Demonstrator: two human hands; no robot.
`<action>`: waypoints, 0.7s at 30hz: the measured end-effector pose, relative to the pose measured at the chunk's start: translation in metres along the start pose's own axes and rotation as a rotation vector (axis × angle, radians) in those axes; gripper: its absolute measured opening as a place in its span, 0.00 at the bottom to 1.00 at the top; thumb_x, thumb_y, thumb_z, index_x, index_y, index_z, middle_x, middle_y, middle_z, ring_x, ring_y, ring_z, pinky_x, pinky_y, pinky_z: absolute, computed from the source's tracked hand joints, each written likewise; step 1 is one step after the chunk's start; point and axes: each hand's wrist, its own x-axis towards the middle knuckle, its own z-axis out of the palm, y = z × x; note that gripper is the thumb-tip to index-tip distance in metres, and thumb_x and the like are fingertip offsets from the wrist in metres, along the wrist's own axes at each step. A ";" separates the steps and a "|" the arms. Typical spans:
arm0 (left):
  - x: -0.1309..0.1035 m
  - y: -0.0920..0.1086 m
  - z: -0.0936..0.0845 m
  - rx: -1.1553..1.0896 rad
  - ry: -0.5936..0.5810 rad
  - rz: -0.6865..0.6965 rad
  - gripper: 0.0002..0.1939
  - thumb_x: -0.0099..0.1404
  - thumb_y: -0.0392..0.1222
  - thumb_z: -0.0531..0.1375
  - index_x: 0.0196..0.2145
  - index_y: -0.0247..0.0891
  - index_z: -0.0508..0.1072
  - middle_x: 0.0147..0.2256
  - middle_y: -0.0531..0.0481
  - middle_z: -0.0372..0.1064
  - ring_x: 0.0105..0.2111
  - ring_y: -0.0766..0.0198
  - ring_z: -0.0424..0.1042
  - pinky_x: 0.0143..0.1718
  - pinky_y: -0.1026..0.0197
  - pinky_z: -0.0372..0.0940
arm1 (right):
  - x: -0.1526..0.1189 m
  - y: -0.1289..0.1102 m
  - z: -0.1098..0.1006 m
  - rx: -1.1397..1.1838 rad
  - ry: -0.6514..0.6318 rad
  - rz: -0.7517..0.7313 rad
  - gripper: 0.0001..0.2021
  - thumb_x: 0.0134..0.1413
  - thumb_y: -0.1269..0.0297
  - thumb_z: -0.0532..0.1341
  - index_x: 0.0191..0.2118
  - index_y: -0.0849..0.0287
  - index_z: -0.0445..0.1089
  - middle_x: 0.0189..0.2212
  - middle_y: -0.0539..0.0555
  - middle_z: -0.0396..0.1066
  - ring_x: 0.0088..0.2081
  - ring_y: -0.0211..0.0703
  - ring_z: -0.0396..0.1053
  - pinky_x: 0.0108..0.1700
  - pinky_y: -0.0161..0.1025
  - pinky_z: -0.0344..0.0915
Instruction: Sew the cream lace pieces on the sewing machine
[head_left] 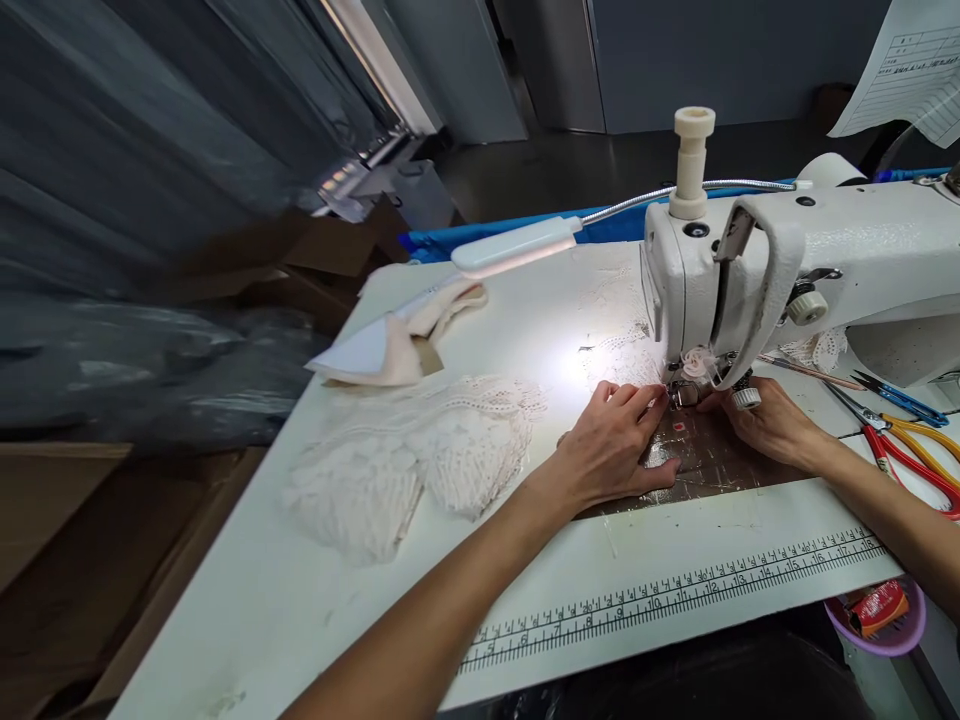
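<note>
My left hand lies palm down beside the presser foot of a white sewing machine. Its fingers are bent and close together at the foot, the thumb set apart on a shiny brown covering. White lace lies just beyond these fingertips; what they press on is hidden. From the other side, my right hand reaches under the machine head, fingers closed near the foot and partly behind a knob. Whatever it pinches cannot be made out. A pale pink fabric flower sits just above the foot.
Gathered cream lace pieces lie left, below folded fabric. A lamp overhangs the table. Blue snips and red-and-yellow-handled scissors lie right. A ruler strip lines the front edge; a purple basket is below.
</note>
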 end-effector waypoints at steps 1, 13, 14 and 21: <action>0.000 0.000 0.000 -0.001 0.004 0.000 0.32 0.66 0.59 0.54 0.54 0.28 0.69 0.50 0.36 0.69 0.43 0.50 0.68 0.44 0.49 0.62 | 0.002 0.000 0.001 0.002 0.019 0.028 0.21 0.69 0.55 0.46 0.37 0.60 0.73 0.31 0.58 0.74 0.34 0.48 0.72 0.37 0.41 0.67; -0.001 0.002 0.003 -0.050 0.007 -0.081 0.34 0.66 0.61 0.52 0.58 0.30 0.65 0.52 0.34 0.67 0.46 0.47 0.67 0.47 0.45 0.61 | -0.023 0.001 0.016 -0.157 0.061 -0.165 0.19 0.68 0.57 0.50 0.55 0.60 0.69 0.49 0.64 0.71 0.47 0.52 0.72 0.49 0.48 0.71; -0.001 0.001 0.005 -0.064 0.006 -0.089 0.35 0.66 0.61 0.52 0.59 0.30 0.64 0.54 0.33 0.66 0.48 0.46 0.67 0.49 0.43 0.60 | -0.024 0.003 0.018 -0.173 0.067 -0.177 0.18 0.68 0.58 0.51 0.55 0.59 0.69 0.49 0.64 0.71 0.47 0.52 0.72 0.49 0.49 0.71; -0.004 0.010 0.006 -0.074 -0.033 -0.168 0.41 0.67 0.64 0.51 0.64 0.26 0.58 0.63 0.29 0.56 0.64 0.41 0.55 0.64 0.38 0.48 | -0.026 0.020 0.028 -0.253 0.132 -0.223 0.23 0.68 0.53 0.48 0.57 0.59 0.68 0.54 0.66 0.67 0.41 0.54 0.74 0.43 0.53 0.72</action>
